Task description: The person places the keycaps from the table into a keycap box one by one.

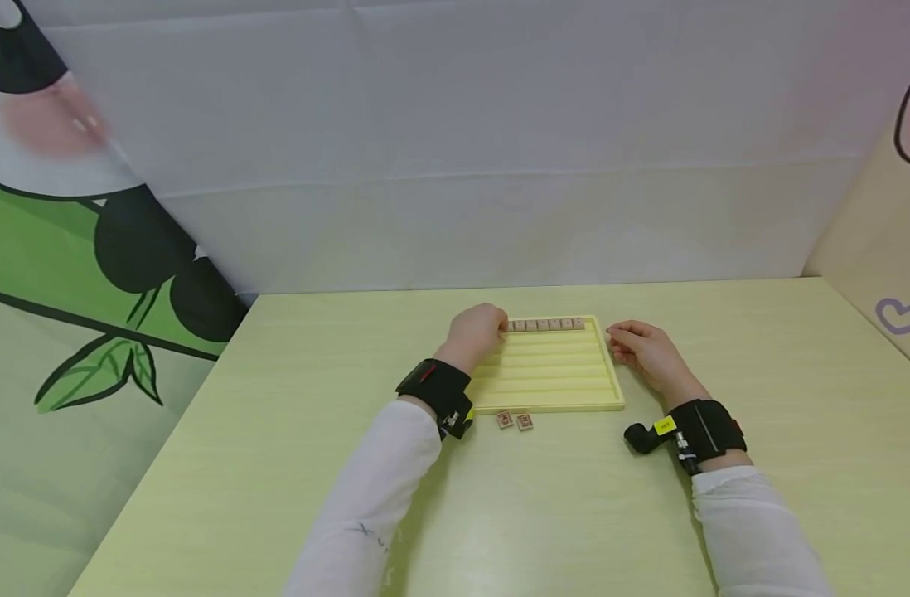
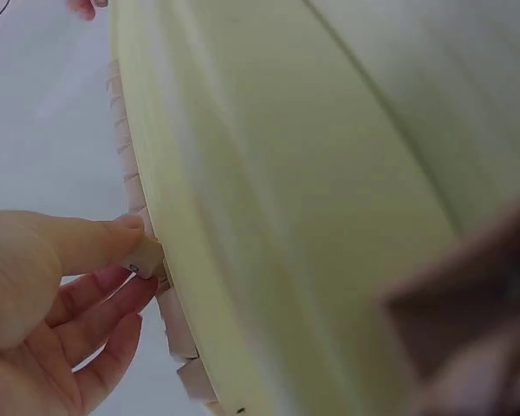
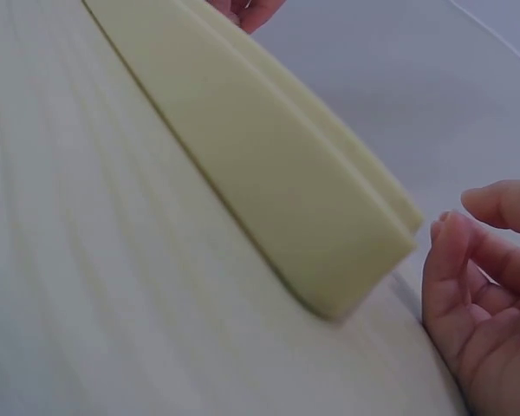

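Note:
A pale yellow ridged tray (image 1: 552, 385) lies on the table, with a row of small wooden tiles (image 1: 549, 324) along its far edge. My left hand (image 1: 479, 333) is at the far left of that row. In the left wrist view, its thumb and fingers pinch a small wooden tile (image 2: 146, 256) at the row; the mark on the tile is too blurred to read. Just off the tray's right side, my right hand (image 1: 644, 348) hovers with loosely bent fingers. The right wrist view shows nothing between its thumb and fingertips (image 3: 451, 238).
Two loose tiles, one on the left (image 1: 504, 419) and one on the right (image 1: 525, 422), lie before the tray's near edge. A blurred brown shape (image 2: 468, 303) fills the left wrist view's lower right. A pale curtain (image 1: 500, 224) hangs behind the table (image 1: 559, 514).

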`<state>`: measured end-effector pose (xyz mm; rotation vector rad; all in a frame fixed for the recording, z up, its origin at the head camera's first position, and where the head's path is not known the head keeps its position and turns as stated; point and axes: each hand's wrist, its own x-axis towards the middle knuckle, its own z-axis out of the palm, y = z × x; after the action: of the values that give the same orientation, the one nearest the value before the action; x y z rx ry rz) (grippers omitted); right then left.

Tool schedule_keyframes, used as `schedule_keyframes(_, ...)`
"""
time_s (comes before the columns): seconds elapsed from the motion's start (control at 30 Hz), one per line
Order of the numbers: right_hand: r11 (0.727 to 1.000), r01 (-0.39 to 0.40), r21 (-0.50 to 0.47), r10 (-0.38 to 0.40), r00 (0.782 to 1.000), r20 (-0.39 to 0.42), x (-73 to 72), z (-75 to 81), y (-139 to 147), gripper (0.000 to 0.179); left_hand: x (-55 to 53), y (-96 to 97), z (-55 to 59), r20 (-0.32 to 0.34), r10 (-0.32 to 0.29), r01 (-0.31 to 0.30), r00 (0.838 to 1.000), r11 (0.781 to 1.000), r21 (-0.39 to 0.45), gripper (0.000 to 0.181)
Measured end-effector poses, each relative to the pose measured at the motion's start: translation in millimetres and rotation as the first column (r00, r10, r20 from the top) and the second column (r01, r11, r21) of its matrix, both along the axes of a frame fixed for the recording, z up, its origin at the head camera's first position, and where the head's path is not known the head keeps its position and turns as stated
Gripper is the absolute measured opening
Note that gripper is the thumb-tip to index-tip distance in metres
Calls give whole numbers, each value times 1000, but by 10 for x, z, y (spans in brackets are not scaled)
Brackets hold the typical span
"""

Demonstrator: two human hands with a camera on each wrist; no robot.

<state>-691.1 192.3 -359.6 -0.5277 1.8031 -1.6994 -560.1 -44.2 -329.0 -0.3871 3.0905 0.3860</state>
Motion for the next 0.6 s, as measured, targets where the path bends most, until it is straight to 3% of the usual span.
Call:
schedule_keyframes(0.2, 1000, 2, 13, -2, 1000, -6, -10, 5, 11, 10, -42, 36, 0, 11, -5, 6, 1000, 1000, -18, 13)
schedule_keyframes(0.6, 1000, -6, -8, 7, 1000, 7, 0, 5, 3, 9, -38, 50, -75, -33, -35, 33, 999, 998, -53, 9)
